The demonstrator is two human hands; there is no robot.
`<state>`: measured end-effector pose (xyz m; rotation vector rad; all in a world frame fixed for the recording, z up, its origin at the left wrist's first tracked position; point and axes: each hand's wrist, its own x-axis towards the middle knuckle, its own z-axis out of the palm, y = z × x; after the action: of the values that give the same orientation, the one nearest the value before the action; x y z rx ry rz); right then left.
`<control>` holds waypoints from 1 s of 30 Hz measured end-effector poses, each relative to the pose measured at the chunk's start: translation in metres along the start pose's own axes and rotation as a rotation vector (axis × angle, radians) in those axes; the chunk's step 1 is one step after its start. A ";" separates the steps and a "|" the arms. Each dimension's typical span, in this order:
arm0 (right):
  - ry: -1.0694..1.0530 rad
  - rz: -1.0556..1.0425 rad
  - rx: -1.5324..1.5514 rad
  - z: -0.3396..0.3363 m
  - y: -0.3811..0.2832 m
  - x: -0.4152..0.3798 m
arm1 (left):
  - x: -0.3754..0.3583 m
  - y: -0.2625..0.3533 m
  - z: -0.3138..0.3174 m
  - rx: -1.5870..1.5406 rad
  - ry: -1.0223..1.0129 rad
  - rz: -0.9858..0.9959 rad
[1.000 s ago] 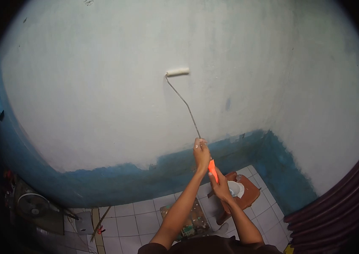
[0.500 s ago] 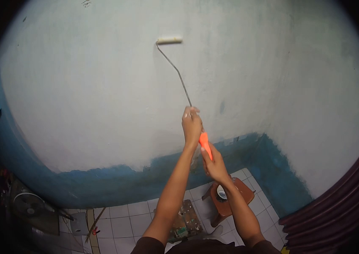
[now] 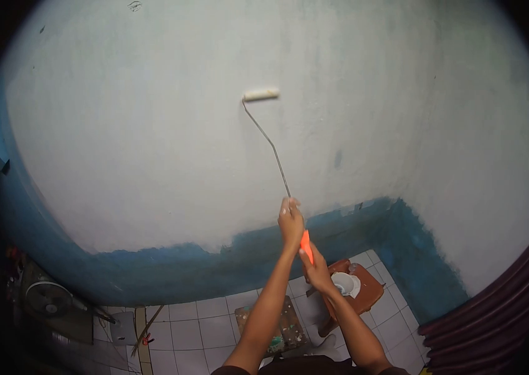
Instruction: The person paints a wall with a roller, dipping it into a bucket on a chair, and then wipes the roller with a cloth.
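Observation:
A paint roller (image 3: 261,95) with a pale sleeve rests against the whitish wall (image 3: 152,144). Its long bent metal rod runs down to an orange handle (image 3: 306,242). My left hand (image 3: 291,224) is closed round the lower rod, just above the handle. Lower down, my right hand (image 3: 317,270) grips the orange handle, which is partly covered by its fingers. Below the white area, the wall carries a blue band (image 3: 171,269) with a ragged upper edge.
A brown stool (image 3: 364,297) with a white container (image 3: 343,283) on it stands by the corner. A paint-spattered board (image 3: 289,325) lies on the tiled floor (image 3: 186,334). A fan (image 3: 49,299) is at the left, a purple curtain (image 3: 502,312) at the right.
The roller has moved down the wall, and both my hands have come down with it. The view has shifted slightly. More of the white container on the stool now shows.

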<state>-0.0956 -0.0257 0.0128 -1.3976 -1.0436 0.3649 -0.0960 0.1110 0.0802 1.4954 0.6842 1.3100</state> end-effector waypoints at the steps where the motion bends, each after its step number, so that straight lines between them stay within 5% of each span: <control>1: -0.001 -0.006 0.010 0.001 0.005 -0.008 | -0.011 -0.009 -0.002 0.015 0.023 0.033; 8: -0.066 0.469 0.227 -0.004 0.025 -0.074 | -0.074 -0.051 -0.019 -0.059 -0.108 -0.247; 10: 0.144 0.105 -0.315 -0.001 0.041 -0.090 | -0.093 -0.045 -0.014 -0.145 -0.018 -0.342; 13: 0.299 0.109 -0.522 -0.002 0.036 -0.103 | -0.104 -0.036 -0.005 -0.347 -0.055 -0.286; 18: 0.252 -0.123 -0.288 -0.035 -0.010 -0.077 | -0.085 0.012 -0.008 -0.558 -0.174 -0.307; 20: -0.181 0.415 0.357 -0.056 -0.013 -0.064 | -0.072 0.020 -0.001 -0.610 -0.221 -0.294; 24: -0.209 0.367 0.118 -0.060 -0.014 -0.051 | -0.065 0.022 0.015 -0.578 -0.188 -0.245; 26: -0.028 -0.009 -0.250 -0.058 -0.012 -0.050 | -0.065 0.019 0.024 -0.490 -0.178 -0.239; 30: 0.109 -0.087 -0.295 -0.057 0.025 -0.049 | -0.079 -0.003 0.040 -0.514 -0.197 -0.332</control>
<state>-0.0691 -0.0928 -0.0189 -1.6089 -1.0949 0.0703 -0.0777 0.0297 0.0499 1.0224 0.4035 0.9723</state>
